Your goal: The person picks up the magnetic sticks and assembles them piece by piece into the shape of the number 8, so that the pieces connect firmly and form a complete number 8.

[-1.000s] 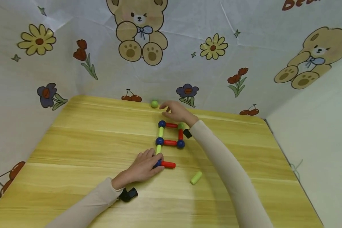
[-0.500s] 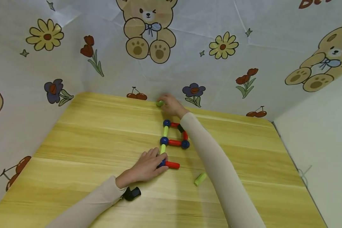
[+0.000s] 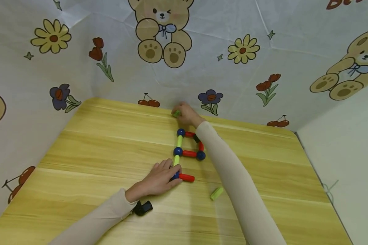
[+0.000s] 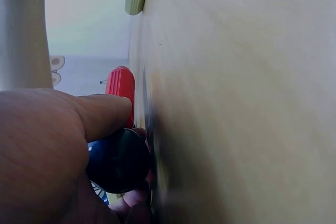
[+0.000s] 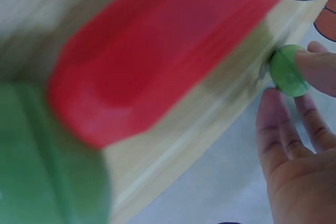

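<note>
My left hand (image 3: 157, 178) holds a dark blue ball (image 4: 118, 161) at the near end of a magnetic stick-and-ball shape, thumb on one side and fingers on the other. From that ball a red stick (image 3: 187, 177) points right and a yellow-green stick (image 3: 176, 160) runs away from me. At the table's back edge, my right hand (image 3: 187, 114) pinches a green ball (image 5: 287, 72) between thumb and fingers. The shape's far part is a square of red and yellow-green sticks with blue balls (image 3: 178, 151). Its green corner ball (image 5: 47, 156) is hidden by my sleeve in the head view.
A loose yellow-green stick (image 3: 216, 193) lies on the wooden table (image 3: 110, 136), close to my right forearm. Behind the table hangs a white cloth (image 3: 119, 92) printed with bears and flowers. A white wall (image 3: 349, 143) stands along the right side.
My right hand has reached left to the loose green ball, taken it between thumb and fingers, and drawn it slightly nearer. My left hand stays on the blue ball. The head view has shifted slightly.
</note>
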`<state>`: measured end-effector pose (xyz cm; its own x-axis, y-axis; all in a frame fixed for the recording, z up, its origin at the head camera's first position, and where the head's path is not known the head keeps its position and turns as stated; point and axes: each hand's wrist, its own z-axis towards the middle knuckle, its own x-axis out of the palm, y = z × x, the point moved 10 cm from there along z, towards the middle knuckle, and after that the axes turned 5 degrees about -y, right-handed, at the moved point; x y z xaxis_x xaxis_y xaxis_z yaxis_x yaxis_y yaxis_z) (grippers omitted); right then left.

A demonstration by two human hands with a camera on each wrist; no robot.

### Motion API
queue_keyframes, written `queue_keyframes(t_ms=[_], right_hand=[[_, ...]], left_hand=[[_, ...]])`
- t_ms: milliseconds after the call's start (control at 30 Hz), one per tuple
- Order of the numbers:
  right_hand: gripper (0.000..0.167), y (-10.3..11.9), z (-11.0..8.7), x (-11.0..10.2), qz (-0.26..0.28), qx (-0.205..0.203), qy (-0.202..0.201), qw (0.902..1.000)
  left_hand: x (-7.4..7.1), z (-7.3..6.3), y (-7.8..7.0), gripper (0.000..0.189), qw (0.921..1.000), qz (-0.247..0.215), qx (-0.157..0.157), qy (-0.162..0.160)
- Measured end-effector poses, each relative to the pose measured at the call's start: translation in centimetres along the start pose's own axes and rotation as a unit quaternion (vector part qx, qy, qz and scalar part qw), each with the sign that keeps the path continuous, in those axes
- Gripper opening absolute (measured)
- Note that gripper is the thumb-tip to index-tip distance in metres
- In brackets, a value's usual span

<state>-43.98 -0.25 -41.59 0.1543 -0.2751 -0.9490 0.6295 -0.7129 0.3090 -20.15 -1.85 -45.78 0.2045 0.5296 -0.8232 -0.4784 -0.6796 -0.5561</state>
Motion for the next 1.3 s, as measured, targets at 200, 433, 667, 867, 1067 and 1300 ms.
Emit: queue_keyframes(t_ms=[200,433,667,867,1067,1300], right_hand=[[0.023,-1.0,-1.3,0.2,0.006,0.021,0.011,0.9997],[0.019,-1.9,-2.7,0.1,0.018,0.031,0.013,0.9993],[0.027,-3.0,-4.9,-0.4,0.040,0.048,0.014,0.9980],[0.030,-3.6,-7.3,-2.5,0.089,0.040,-0.036,0.9945],[0.028,-3.4,-10.0,-4.0,0.117,0.023,-0.074,0.9901],[0.026,-2.1,-14.5,-4.0,0.131,0.005,-0.086,0.9876]], left_hand=[[0.1,0.0,-0.3,0.015,1.0000,-0.002,0.004,0.001],[0.1,-0.1,-0.3,0.014,1.0000,-0.008,0.002,0.001],[0.2,0.0,-0.2,0.013,0.9999,-0.007,0.009,0.000],[0.2,0.0,-0.1,0.013,0.9999,-0.010,0.008,-0.003],[0.1,-0.2,0.0,0.013,0.9999,-0.015,0.003,-0.005],[-0.1,-0.1,-0.3,0.013,0.9998,-0.017,0.003,-0.005]])
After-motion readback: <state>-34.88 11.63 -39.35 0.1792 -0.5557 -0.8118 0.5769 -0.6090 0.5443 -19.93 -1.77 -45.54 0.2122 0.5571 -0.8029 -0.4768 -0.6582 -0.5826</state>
